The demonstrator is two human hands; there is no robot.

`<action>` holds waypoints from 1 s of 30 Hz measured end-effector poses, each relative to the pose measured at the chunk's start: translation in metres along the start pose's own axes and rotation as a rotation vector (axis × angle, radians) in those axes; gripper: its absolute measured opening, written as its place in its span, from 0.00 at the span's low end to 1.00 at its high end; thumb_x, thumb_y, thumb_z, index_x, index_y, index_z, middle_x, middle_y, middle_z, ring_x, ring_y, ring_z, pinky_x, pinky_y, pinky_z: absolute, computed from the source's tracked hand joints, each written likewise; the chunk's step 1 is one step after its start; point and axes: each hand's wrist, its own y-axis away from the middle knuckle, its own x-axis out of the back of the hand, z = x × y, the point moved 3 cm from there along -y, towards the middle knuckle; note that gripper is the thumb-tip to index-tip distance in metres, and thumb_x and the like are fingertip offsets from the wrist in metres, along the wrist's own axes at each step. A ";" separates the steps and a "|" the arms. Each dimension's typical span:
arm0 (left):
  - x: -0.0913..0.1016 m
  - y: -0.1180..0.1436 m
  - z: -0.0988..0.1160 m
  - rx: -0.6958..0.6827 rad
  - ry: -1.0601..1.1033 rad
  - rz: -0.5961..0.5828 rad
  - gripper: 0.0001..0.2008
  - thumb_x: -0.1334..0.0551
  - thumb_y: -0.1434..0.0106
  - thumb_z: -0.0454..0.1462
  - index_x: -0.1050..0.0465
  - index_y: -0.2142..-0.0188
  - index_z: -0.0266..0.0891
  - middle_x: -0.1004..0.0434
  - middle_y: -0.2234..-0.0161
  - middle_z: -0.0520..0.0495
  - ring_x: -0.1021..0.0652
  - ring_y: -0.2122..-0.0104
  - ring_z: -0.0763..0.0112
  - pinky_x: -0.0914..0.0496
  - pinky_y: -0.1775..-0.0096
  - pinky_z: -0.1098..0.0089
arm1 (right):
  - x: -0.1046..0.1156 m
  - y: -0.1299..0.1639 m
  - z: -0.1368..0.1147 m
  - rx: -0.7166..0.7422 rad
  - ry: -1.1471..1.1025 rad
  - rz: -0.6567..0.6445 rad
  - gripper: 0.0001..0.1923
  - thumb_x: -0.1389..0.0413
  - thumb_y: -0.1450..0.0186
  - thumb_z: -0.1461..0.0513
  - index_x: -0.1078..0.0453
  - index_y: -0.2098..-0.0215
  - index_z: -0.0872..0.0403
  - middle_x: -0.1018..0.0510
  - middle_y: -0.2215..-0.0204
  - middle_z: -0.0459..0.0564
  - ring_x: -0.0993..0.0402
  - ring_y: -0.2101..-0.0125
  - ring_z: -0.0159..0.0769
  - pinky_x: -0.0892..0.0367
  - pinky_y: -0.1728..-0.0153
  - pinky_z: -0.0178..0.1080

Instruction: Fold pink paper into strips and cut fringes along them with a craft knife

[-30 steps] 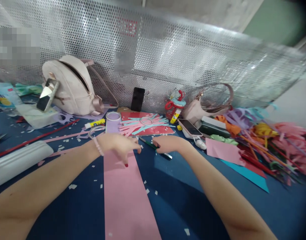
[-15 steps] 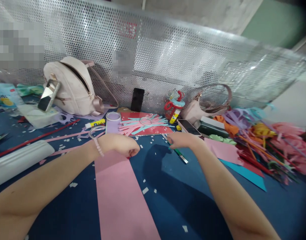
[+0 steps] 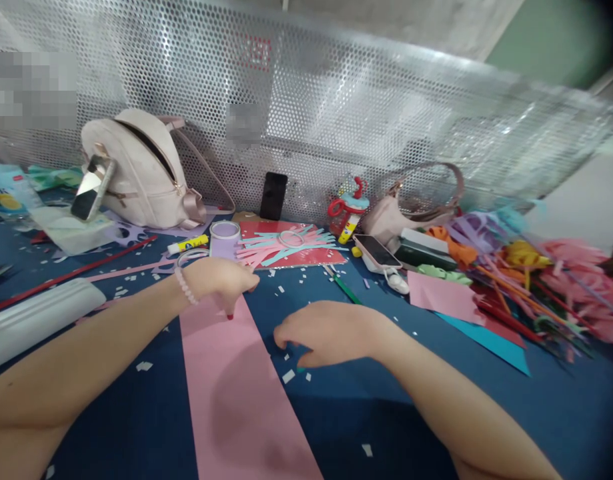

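Note:
A long strip of pink paper (image 3: 236, 387) runs along the table towards me. At its far end is my left hand (image 3: 219, 281), bent over the paper with a red-nailed digit pointing down onto it; the other fingertips are partly hidden. My right hand (image 3: 333, 333) hovers to the right of the strip, apart from it, with fingers and thumb spread and nothing between them. Beyond that hand lies a green craft knife (image 3: 345, 288). Thin pink and blue paper strips (image 3: 273, 248) are heaped on a red sheet (image 3: 316, 257) farther back.
At the back stand a pale backpack (image 3: 141, 173), an upright black phone (image 3: 273, 196) and a red-handled cup (image 3: 347, 212). A glue stick (image 3: 189, 244) and purple tape roll (image 3: 225, 239) lie left of the strips. Coloured craft pieces (image 3: 526, 267) pile up at right. White scraps dot the table.
My right hand has come away from the green craft knife, moving left and nearer to me. My left hand has shifted slightly left, its wrist turned, over the pink paper's far end.

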 end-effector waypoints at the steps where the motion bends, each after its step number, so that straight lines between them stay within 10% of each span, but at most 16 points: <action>1: 0.000 0.000 -0.002 0.016 0.006 -0.004 0.24 0.26 0.63 0.35 0.28 0.63 0.40 0.25 0.64 0.47 0.25 0.67 0.60 0.35 0.69 0.70 | -0.003 -0.002 -0.002 0.009 0.013 -0.025 0.10 0.41 0.41 0.63 0.30 0.60 0.51 0.23 0.64 0.45 0.28 0.65 0.37 0.47 0.74 0.35; 9: 0.006 0.005 0.005 0.009 -0.023 -0.039 0.14 0.28 0.61 0.31 0.29 0.75 0.40 0.26 0.69 0.51 0.26 0.64 0.62 0.36 0.68 0.72 | -0.015 -0.016 0.000 0.048 0.023 -0.090 0.09 0.39 0.43 0.62 0.30 0.63 0.54 0.23 0.66 0.45 0.29 0.68 0.35 0.50 0.77 0.35; 16: 0.008 0.007 0.009 0.056 -0.078 -0.037 0.25 0.28 0.57 0.31 0.28 0.57 0.42 0.26 0.60 0.48 0.26 0.64 0.63 0.36 0.68 0.72 | -0.014 -0.015 -0.003 0.051 0.043 -0.060 0.08 0.39 0.42 0.62 0.30 0.64 0.54 0.23 0.67 0.45 0.29 0.69 0.35 0.50 0.76 0.35; 23: 0.010 0.008 0.011 0.060 -0.107 -0.057 0.17 0.29 0.56 0.30 0.25 0.65 0.42 0.25 0.65 0.52 0.28 0.72 0.69 0.38 0.72 0.74 | -0.014 -0.020 -0.009 0.170 0.068 0.004 0.08 0.38 0.41 0.63 0.31 0.64 0.55 0.22 0.64 0.46 0.27 0.62 0.37 0.46 0.73 0.36; 30: 0.007 0.007 0.007 -0.020 -0.080 0.041 0.12 0.31 0.57 0.28 0.25 0.71 0.40 0.26 0.68 0.53 0.30 0.73 0.71 0.41 0.74 0.74 | -0.015 -0.025 -0.005 0.169 0.113 0.117 0.24 0.40 0.38 0.58 0.37 0.47 0.55 0.23 0.61 0.52 0.26 0.62 0.41 0.44 0.73 0.36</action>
